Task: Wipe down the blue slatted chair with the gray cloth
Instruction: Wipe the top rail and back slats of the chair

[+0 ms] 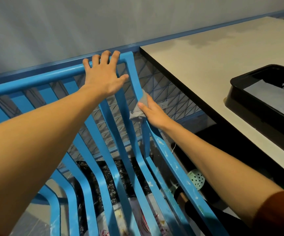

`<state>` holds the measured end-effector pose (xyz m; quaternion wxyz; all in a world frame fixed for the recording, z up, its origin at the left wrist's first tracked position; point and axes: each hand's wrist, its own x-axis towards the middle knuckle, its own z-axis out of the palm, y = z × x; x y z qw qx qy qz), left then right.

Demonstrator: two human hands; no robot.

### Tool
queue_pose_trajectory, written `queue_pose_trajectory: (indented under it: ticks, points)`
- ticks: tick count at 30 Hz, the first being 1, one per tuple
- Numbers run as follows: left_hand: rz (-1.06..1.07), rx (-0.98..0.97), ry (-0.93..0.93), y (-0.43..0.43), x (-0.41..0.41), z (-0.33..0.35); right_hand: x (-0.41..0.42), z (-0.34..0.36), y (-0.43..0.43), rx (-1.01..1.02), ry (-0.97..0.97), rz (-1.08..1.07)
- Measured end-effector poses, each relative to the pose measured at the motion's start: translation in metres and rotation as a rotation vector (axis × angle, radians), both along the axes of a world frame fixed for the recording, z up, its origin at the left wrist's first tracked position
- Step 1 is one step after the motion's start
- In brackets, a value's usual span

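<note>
Step in hand: wiping the right upright of the blue slatted chair (35,80) backrest.

Left hand (103,77): fingers spread and hooked over the chair's top rail, near its right corner. It serves as a brace.

Right hand (152,113): the thumb pins the gray cloth (142,103) to the upright just below that corner. The fingers behind are hidden and probably wrap round.

Judgement: keep the brace and draw the cloth down the upright in one firm pass, covering both faces. White specks on the chair's right side rail, lower down, likely need harder rubbing with a fresh fold.
</note>
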<state>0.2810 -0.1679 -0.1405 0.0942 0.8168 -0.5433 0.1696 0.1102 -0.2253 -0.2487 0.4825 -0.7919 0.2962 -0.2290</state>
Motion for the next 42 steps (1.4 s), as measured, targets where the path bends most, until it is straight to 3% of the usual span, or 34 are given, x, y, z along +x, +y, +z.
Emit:
queue_pose_trajectory:
  ticks: [5,16,21,26,29,35,42]
  points:
    - [0.005,0.004,-0.006,0.000,0.002,-0.001,0.003,-0.009,-0.007,0.029,0.027,-0.004]
    - [0.010,0.114,0.052,0.004,0.005,0.007,-0.077,-0.048,0.046,0.226,0.149,0.043]
    - [-0.117,0.086,-0.086,0.030,-0.026,-0.016,-0.086,-0.050,0.049,0.198,0.192,0.038]
    - [-0.276,0.338,-0.194,0.055,-0.054,-0.067,-0.057,-0.034,0.037,0.038,0.158,0.013]
    - [-0.308,0.393,-0.181,0.066,-0.055,-0.084,-0.037,-0.029,0.024,0.033,0.159,-0.006]
    - [-0.298,0.470,-0.170,0.075,-0.080,-0.099,-0.041,-0.033,0.024,0.081,0.178,0.019]
    - [-0.229,0.520,-0.053,0.086,-0.123,-0.118,-0.090,-0.053,0.048,0.306,0.194,0.041]
